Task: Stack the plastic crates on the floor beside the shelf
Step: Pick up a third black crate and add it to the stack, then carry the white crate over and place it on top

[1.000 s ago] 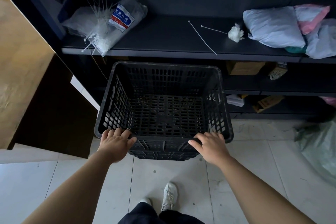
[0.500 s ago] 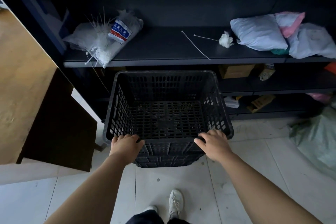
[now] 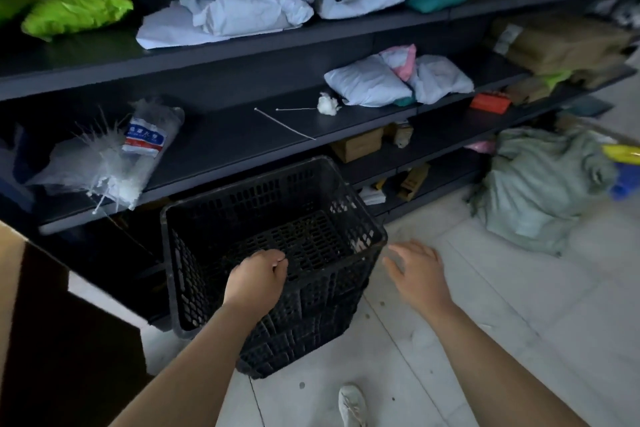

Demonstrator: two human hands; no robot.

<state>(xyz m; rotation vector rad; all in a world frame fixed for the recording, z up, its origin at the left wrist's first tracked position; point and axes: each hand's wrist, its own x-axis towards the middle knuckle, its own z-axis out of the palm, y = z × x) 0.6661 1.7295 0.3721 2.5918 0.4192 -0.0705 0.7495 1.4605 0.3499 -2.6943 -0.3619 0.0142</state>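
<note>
A black plastic crate [image 3: 304, 198] stands on the white tiled floor in front of the dark shelf [image 3: 242, 135], nested in at least one more black crate [image 3: 301, 340] whose walls show below it. My left hand [image 3: 258, 279] grips the near rim of the top crate, fingers curled over the edge. To the right of the crate, my right hand [image 3: 415, 270] hovers off the rim with fingers spread and holds nothing.
A brown cardboard box [image 3: 41, 322] stands at the left of the crates. A grey-green sack [image 3: 540, 191] lies on the floor at the right. The shelf carries a bag of white cable ties [image 3: 114, 156], grey parcels [image 3: 370, 83] and small boxes. My shoe [image 3: 351, 404] is near the crates.
My right hand has let go of the crate rim and moved off to the right. The left hand still grips the rim. My view has swung up and to the right.
</note>
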